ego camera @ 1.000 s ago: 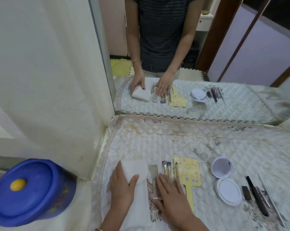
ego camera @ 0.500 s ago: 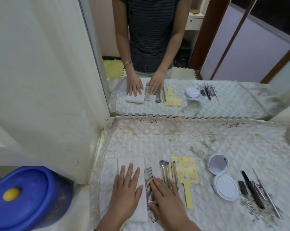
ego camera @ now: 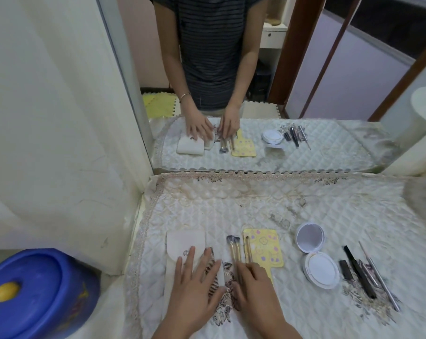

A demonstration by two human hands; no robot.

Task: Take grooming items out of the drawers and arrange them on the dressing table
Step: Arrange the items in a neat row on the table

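My left hand (ego camera: 195,287) lies flat with straight fingers on a white snap pouch (ego camera: 184,243) and on the brown comb (ego camera: 212,270) beside it. My right hand (ego camera: 256,292) rests flat on the handles of the gold makeup brushes (ego camera: 235,248), fingers straight. To the right of the brushes lies a yellow hand mirror (ego camera: 263,250) with its handle toward me. Farther right sit an open white compact (ego camera: 314,253) and several black and silver pencils and tools (ego camera: 368,275).
A quilted white cloth (ego camera: 256,204) covers the dressing table. A wall mirror (ego camera: 256,81) stands along the back edge and reflects a person and the items. A blue lidded bin (ego camera: 36,294) stands left of the table, under a white curtain (ego camera: 48,118).
My left hand slid down the pouch toward me, uncovering its snap flap, and now also covers the comb. My right hand shifted right from the comb onto the brush handles.
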